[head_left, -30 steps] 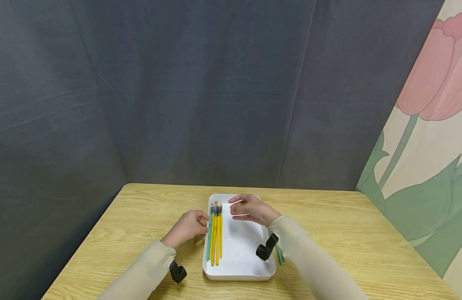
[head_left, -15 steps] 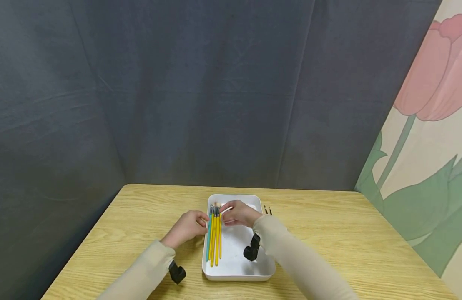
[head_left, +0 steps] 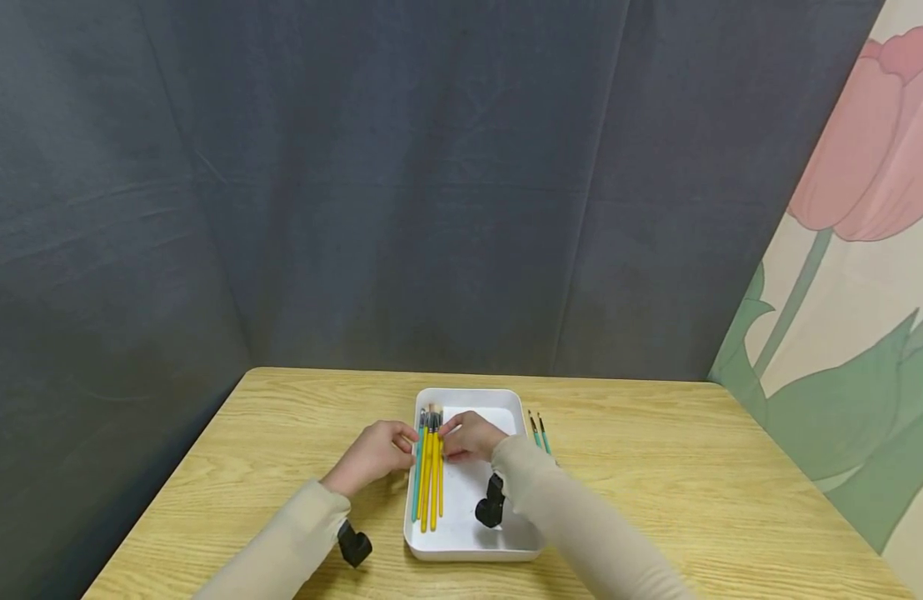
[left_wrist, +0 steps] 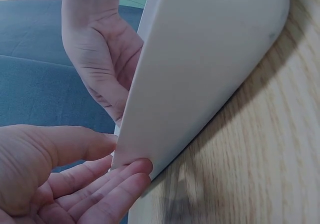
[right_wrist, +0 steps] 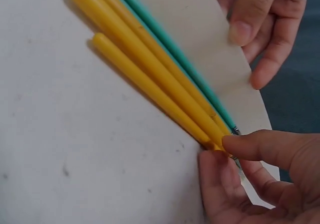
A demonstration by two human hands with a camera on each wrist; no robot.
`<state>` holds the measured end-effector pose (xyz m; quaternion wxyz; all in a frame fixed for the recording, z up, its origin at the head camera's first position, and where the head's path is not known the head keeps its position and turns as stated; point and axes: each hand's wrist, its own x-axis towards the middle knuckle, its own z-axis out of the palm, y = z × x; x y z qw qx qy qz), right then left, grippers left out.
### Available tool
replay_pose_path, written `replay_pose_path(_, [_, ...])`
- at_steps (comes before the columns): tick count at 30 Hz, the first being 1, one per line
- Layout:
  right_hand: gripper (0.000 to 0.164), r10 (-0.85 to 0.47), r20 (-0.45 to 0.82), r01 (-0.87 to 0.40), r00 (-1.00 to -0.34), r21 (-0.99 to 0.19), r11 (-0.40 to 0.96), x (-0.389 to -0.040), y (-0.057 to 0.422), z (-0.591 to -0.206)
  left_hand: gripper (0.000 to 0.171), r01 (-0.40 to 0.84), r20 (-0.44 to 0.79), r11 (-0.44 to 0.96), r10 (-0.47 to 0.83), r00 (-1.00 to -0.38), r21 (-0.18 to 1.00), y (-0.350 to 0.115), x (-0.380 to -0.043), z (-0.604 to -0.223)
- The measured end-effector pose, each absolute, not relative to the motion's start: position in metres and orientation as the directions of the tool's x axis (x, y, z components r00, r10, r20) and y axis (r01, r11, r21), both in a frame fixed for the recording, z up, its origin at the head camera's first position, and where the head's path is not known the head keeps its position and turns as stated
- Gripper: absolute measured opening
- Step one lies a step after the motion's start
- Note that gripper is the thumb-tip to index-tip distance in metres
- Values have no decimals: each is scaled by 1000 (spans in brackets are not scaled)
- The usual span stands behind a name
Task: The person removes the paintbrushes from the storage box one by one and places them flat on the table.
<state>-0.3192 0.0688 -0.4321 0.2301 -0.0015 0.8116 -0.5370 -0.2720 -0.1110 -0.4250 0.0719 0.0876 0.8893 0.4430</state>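
Observation:
A white tray holds several paintbrushes lying side by side along its left wall: yellow-handled brushes and one with a teal handle. My right hand is inside the tray, its thumb and fingers pinching the rightmost, shorter yellow paintbrush near its metal ferrule. The thumb also touches the neighbouring yellow handle. At the tray's left side, my left hand holds the rim, thumb at the edge and fingertips against the outer wall. The bristles are largely hidden in the right wrist view.
Two thin teal-handled brushes lie on the wooden table just right of the tray, partly hidden by the right sleeve. A dark curtain hangs behind the table, and a tulip-patterned wall covering is at right.
My right hand has moved left and down from above the tray's middle to the yellow brushes and pinches one. The two brushes on the table have come into fuller view. My left hand stays put.

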Motion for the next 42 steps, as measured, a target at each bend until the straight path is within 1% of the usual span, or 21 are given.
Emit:
replay_pose_path(9, [25, -213, -368, 251, -905, -867, 431, -322, 67, -440, 28, 92, -47, 588, 216, -975, 803, -110, -271, -424])
replay_pose_path(17, [23, -174, -374, 254, -911, -841, 478, -321, 63, -440, 29, 92, -52, 587, 223, -973, 804, -109, -271, -425])
replay_pose_path(24, [26, -185, -324, 185, -928, -831, 525, -318, 59, -436, 29, 101, -39, 585, 221, -974, 805, -109, -270, -423])
replay_pose_path(29, [26, -170, -317, 154, -933, -780, 607, -319, 55, -434, 29, 106, -38, 573, 234, -971, 812, -111, -270, -422])
replay_pose_path(32, [27, -174, -311, 132, -934, -756, 641, -320, 53, -434, 29, 130, -23, 562, 257, -966, 817, -112, -269, -421])
replay_pose_path(36, [28, -181, -308, 127, -934, -759, 639, -319, 52, -431, 29, 159, -5, 556, 282, -959, 816, -113, -268, -420])
replay_pose_path(42, [25, -203, -320, 143, -925, -790, 597, -318, 55, -428, 29, 101, -45, 568, 237, -971, 817, -111, -271, -422])
